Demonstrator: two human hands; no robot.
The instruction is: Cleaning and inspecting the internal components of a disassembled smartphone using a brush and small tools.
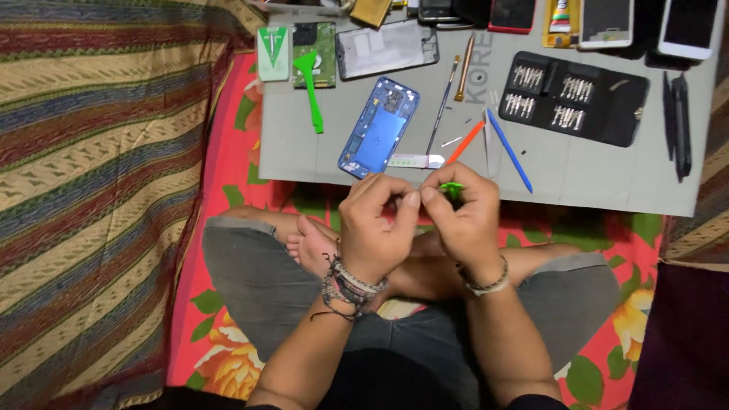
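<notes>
On the floor, head view: grey work mat (607,182) lay over red floral cloth (228,152), striped fabric (91,190) alongside. Left hand (373,224) and right hand (463,220), fingers pinched shut, held a small green tool (452,187). Blue phone shell (378,127) just beyond.

Tools (474,137) crowd the mat (592,182); its near edge seems open.

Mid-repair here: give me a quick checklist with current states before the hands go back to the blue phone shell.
1. Right hand grips the small green tool: ok.
2. Left hand free of tools: cannot tell, fingertips pinched together.
3. Blue phone shell open side up on the grey mat: ok.
4. Black bit case open: ok.
5. Orange pry stick and blue pry stick lying near: ok.
6. Loose screws accounted for: cannot tell.
</notes>
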